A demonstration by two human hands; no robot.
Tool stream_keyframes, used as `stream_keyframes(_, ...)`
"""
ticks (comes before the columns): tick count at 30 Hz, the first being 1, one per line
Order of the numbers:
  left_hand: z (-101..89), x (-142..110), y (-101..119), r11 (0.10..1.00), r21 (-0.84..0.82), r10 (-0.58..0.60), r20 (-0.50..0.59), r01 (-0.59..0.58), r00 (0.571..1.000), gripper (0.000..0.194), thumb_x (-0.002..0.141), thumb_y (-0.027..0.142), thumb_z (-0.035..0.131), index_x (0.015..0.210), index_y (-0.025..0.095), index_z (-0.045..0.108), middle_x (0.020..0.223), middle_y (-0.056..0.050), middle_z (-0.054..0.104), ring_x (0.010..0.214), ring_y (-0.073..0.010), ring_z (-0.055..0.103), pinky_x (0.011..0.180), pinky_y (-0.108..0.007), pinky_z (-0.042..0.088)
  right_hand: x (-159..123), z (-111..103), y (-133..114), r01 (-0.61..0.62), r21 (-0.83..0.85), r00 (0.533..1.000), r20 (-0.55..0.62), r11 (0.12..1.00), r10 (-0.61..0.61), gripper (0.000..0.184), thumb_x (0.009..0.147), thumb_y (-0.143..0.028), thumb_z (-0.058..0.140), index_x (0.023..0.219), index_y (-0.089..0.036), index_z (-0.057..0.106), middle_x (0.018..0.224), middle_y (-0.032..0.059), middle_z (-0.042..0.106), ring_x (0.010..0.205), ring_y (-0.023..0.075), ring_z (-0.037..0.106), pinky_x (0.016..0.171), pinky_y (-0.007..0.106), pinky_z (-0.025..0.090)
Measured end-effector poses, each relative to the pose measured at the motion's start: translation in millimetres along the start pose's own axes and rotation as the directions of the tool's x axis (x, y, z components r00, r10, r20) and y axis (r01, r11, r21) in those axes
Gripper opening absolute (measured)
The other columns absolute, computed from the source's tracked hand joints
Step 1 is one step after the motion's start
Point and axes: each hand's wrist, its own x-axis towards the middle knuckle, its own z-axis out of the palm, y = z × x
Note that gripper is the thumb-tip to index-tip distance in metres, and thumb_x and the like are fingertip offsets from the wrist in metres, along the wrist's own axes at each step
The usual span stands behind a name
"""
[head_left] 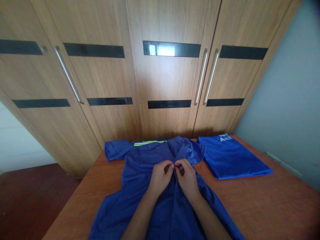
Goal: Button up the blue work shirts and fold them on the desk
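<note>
A blue short-sleeved shirt (pixel 136 180) with a yellow-green stripe near the collar lies spread, front up, on a brown wooden table (pixel 262 203). My left hand (pixel 160 178) and my right hand (pixel 187 176) meet at the shirt's front placket, fingers pinched together on the cloth at its centre line. The fingertips touch each other; whatever small part they grip is hidden by the fingers.
A second blue garment (pixel 231 156), folded, with white lettering, lies on the table's far right. Wooden wardrobe doors (pixel 170 83) with metal handles stand just behind the table. A grey wall is at the right, dark floor at the left.
</note>
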Motion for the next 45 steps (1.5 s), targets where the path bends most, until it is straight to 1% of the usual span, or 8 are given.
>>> stream_keyframes(6, 5.7, 3, -9, 0.985, -0.143, -0.101, -0.026, 0.096, 0.995, 0.021, 0.080, 0.034, 0.059, 0.076, 0.015, 0.068, 0.070, -0.003, 0.068, 0.066, -0.0163, 0.061, 0.061, -0.023, 0.045, -3, 2, 0, 0.049, -0.067, 0.998, 0.031, 0.997, -0.047, 0.017, 0.081, -0.012, 0.047, 0.088, -0.021, 0.059, 0.087, 0.0032, 0.059, 0.071, 0.0168, 0.057, 0.067, 0.028, 0.047)
stream_keyframes(15, 7.4, 5, -19, 0.946, -0.277, -0.175, 0.004, 0.169, 0.985, 0.022, 0.076, 0.035, 0.060, 0.078, 0.014, 0.068, 0.075, -0.005, 0.070, 0.069, -0.0171, 0.064, 0.061, -0.024, 0.047, -2, 2, 0, -0.036, -0.031, 0.999, 0.008, 0.999, 0.036, 0.026, 0.079, -0.015, 0.051, 0.104, -0.019, 0.059, 0.089, 0.0036, 0.058, 0.063, 0.0145, 0.056, 0.064, 0.029, 0.050)
stream_keyframes(22, 9.9, 5, -21, 0.966, -0.210, -0.151, -0.002, 0.147, 0.988, 0.016, 0.076, 0.027, 0.058, 0.081, 0.015, 0.067, 0.075, -0.005, 0.070, 0.069, -0.0170, 0.064, 0.064, -0.025, 0.048, 0, -2, -1, -0.051, -0.013, 0.999, -0.011, 0.999, 0.051, 0.016, 0.083, -0.020, 0.051, 0.095, -0.019, 0.061, 0.086, 0.0043, 0.062, 0.071, 0.0166, 0.060, 0.064, 0.027, 0.050)
stream_keyframes(26, 10.7, 4, -22, 0.987, -0.115, -0.114, -0.013, 0.112, 0.993, 0.015, 0.074, 0.018, 0.056, 0.084, 0.016, 0.068, 0.074, -0.003, 0.069, 0.067, -0.0162, 0.062, 0.065, -0.025, 0.046, 0, -4, 4, -0.005, -0.113, 1.000, 0.028, 0.994, 0.009, 0.015, 0.082, -0.017, 0.050, 0.091, -0.020, 0.062, 0.084, 0.0039, 0.064, 0.076, 0.0178, 0.061, 0.069, 0.028, 0.049)
stream_keyframes(31, 9.8, 0, -20, 0.998, -0.010, -0.061, -0.014, 0.061, 0.998, 0.019, 0.071, 0.009, 0.054, 0.076, 0.021, 0.068, 0.071, 0.000, 0.067, 0.068, -0.0154, 0.061, 0.066, -0.024, 0.043, -2, -5, 8, 0.048, -0.244, 0.990, 0.139, 0.969, -0.014, 0.024, 0.081, -0.014, 0.049, 0.101, -0.021, 0.061, 0.088, 0.0040, 0.066, 0.076, 0.0183, 0.063, 0.071, 0.029, 0.048)
stream_keyframes(36, 9.0, 0, -17, 0.999, -0.003, -0.050, -0.009, 0.050, 0.999, 0.021, 0.071, 0.008, 0.054, 0.077, 0.021, 0.070, 0.076, -0.001, 0.070, 0.071, -0.0165, 0.062, 0.068, -0.025, 0.045, -3, -7, 5, 0.078, -0.323, 0.986, 0.167, 0.943, -0.024, 0.027, 0.081, -0.012, 0.048, 0.104, -0.021, 0.061, 0.090, 0.0049, 0.067, 0.076, 0.0196, 0.064, 0.073, 0.030, 0.048)
stream_keyframes(41, 8.7, 3, -16, 0.991, -0.096, -0.093, -0.024, 0.090, 0.995, 0.018, 0.076, 0.017, 0.055, 0.087, 0.017, 0.069, 0.081, -0.005, 0.072, 0.072, -0.0170, 0.065, 0.068, -0.026, 0.049, 0, -7, 0, 0.013, -0.139, 0.998, 0.057, 0.990, -0.006, 0.022, 0.084, -0.015, 0.046, 0.094, -0.020, 0.064, 0.089, 0.0052, 0.067, 0.081, 0.0186, 0.064, 0.073, 0.029, 0.049)
stream_keyframes(45, 6.6, 4, -15, 0.981, -0.167, -0.105, 0.001, 0.104, 0.994, 0.018, 0.078, 0.023, 0.056, 0.088, 0.015, 0.068, 0.079, -0.006, 0.072, 0.072, -0.0174, 0.065, 0.067, -0.026, 0.050, 2, -6, 0, -0.148, 0.088, 0.987, -0.049, 0.985, 0.153, 0.017, 0.083, -0.026, 0.052, 0.090, -0.019, 0.066, 0.086, 0.0054, 0.069, 0.076, 0.0187, 0.064, 0.071, 0.030, 0.051)
